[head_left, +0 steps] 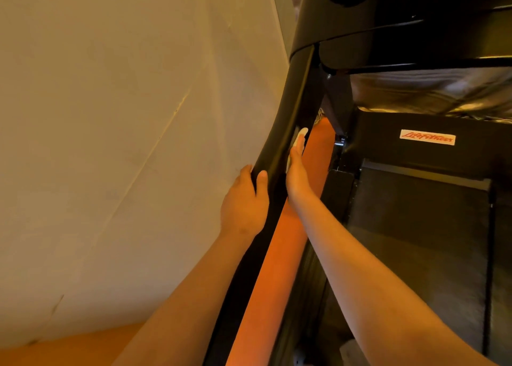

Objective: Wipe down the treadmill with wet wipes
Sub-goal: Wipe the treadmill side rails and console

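Black and matte, the curved upright post [288,132] of the treadmill [388,149] is seen running from the console [360,19] at the top down to the lower edge of the view. The post is grasped by the left hand [245,202] — its thumb is laid across the front face and its fingers are curled round the edge nearest the wall.

On the opposite, inner side of the post the right hand [297,177] is held flat, with the fingers straight, close together and pointed up along the post. A white wet wipe [300,138] is pressed between those fingers and the post. Only its upper end is plainly shown, sticking out just beyond the fingertips, and a thin sliver of white is also seen along the edge of the palm where it meets the post. The wipe is thus placed under and just above the right hand, a little higher on the post than the left hand's grip, and it is not touched by the left hand.

A beige wall [110,116] is seen to the left of the post. An orange floor [277,268] is shown in the gap between the post and the treadmill's deck. To the right the dark belt [421,227] is seen, and above it a black motor cover [374,138] — a white label [427,137] with red lettering is fixed to it.
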### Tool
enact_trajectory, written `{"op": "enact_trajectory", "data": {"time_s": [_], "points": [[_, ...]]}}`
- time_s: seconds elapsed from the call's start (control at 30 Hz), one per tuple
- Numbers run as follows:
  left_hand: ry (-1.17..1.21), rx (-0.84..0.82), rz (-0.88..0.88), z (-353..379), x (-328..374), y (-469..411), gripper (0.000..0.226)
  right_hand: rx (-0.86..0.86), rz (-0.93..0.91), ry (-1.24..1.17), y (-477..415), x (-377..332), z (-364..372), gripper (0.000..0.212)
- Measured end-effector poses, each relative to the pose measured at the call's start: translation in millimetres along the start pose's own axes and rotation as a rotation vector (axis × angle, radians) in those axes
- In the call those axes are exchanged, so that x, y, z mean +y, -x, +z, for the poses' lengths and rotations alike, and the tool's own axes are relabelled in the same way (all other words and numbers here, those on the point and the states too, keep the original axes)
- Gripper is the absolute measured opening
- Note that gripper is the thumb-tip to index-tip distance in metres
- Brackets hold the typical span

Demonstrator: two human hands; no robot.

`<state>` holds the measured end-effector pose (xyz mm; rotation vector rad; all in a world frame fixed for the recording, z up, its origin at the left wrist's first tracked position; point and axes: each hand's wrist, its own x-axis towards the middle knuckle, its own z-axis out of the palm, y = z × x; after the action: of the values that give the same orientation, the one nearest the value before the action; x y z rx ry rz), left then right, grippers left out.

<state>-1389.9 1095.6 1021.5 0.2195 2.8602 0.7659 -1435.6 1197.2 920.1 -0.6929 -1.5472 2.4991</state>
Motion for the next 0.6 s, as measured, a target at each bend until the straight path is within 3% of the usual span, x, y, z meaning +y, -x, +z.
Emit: {"op": "enact_trajectory", "data": {"time_s": [0.13, 0.3, 0.6], "points": [[-0.044, 0.026, 0.015, 1, 3, -1, 0.048, 0.023, 0.088, -0.023, -23, 45, -9, 0.104], [-0.047, 0.03, 0.021, 2, 2, -2, 0.048, -0.014, 0.18, -0.078, -19, 72, -16, 0.1], [-0.019, 0.008, 0.026, 2, 0, -2, 0.047, -0.067, 0.031, -0.129, 69, -29, 17, 0.092]]}}
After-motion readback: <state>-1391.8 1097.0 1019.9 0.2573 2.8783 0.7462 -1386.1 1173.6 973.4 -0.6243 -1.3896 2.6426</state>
